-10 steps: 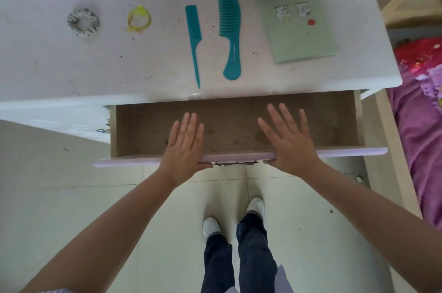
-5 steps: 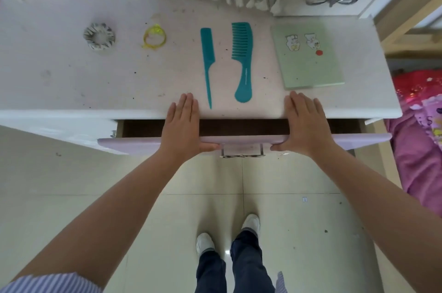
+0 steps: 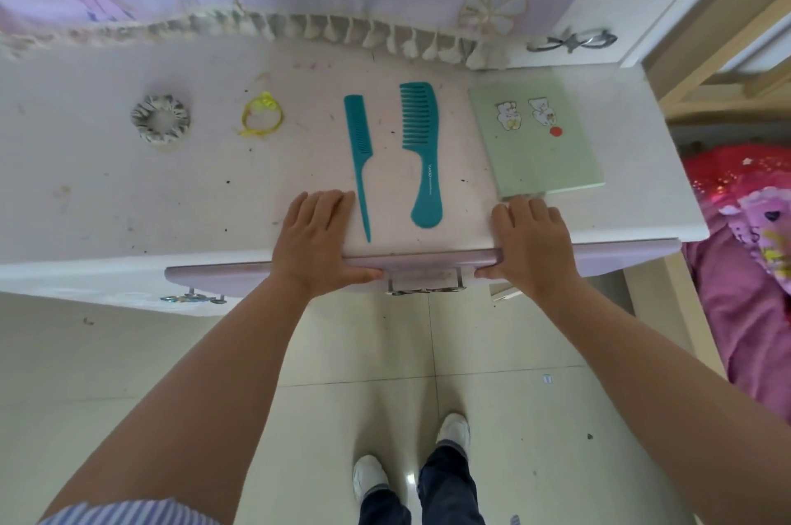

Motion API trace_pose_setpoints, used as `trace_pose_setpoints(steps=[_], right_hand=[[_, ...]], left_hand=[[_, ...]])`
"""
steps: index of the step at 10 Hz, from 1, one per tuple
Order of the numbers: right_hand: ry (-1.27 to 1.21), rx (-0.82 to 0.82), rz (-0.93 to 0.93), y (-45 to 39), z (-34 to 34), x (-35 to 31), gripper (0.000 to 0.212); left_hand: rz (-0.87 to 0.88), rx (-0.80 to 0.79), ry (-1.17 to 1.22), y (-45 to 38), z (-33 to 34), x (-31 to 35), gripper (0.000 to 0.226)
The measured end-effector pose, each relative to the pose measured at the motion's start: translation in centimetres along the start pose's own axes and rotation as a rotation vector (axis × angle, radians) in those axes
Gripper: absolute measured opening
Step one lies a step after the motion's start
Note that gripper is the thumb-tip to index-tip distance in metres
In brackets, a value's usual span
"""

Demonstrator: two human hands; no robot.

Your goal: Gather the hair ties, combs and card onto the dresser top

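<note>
Combs, hair ties and card all lie on the dresser top (image 3: 107, 190) in a row along its back half: the striped scrunchie (image 3: 160, 124) toward the left, the yellow hair tie (image 3: 262, 120) just right of it, the tail comb (image 3: 358, 152) and wide-tooth comb (image 3: 421, 152) near the middle, and the green card (image 3: 537, 143) toward the right edge. Both combs run front to back, teeth at the far end facing right, the tail and the handle pointing at the front edge; the card's long axis runs the same way, slightly skewed. Gathering looks complete, and the step in hand seems to be shutting the drawer (image 3: 419, 263) below the front edge. The left hand (image 3: 316, 242) and right hand (image 3: 533, 244) lie flat, fingers spread over the front edge and thumbs hooked under the drawer front, gripping none of the items. The drawer appears nearly flush, so the next move probably calls only for a last light push, then lifting both hands away without brushing the comb tips beside them.
</note>
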State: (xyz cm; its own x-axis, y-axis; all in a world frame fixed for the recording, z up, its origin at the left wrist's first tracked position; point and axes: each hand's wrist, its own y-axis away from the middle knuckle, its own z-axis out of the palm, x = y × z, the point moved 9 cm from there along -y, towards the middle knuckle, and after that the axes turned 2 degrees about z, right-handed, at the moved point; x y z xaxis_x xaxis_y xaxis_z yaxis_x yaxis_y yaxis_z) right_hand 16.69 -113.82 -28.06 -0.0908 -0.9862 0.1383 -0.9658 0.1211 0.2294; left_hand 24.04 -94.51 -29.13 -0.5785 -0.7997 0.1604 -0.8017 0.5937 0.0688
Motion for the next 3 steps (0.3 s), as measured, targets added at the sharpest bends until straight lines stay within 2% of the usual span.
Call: trace_pose_setpoints(steps=[1, 2, 3], right_hand=[[-0.044, 0.031, 0.050, -0.1, -0.3, 0.4, 0.079], [-0.142, -0.047, 0.100, 0.3, 0.5, 0.7, 0.080], [-0.403, -0.002, 0.123, 0.8, 0.3, 1.5, 0.075]], left_hand=[[-0.003, -0.050, -0.036, -0.2, 1.1, -0.2, 0.116], [-0.035, -0.055, -0.039, -0.2, 1.6, -0.6, 0.112], [-0.067, -0.102, -0.071, -0.3, 1.4, -0.7, 0.111]])
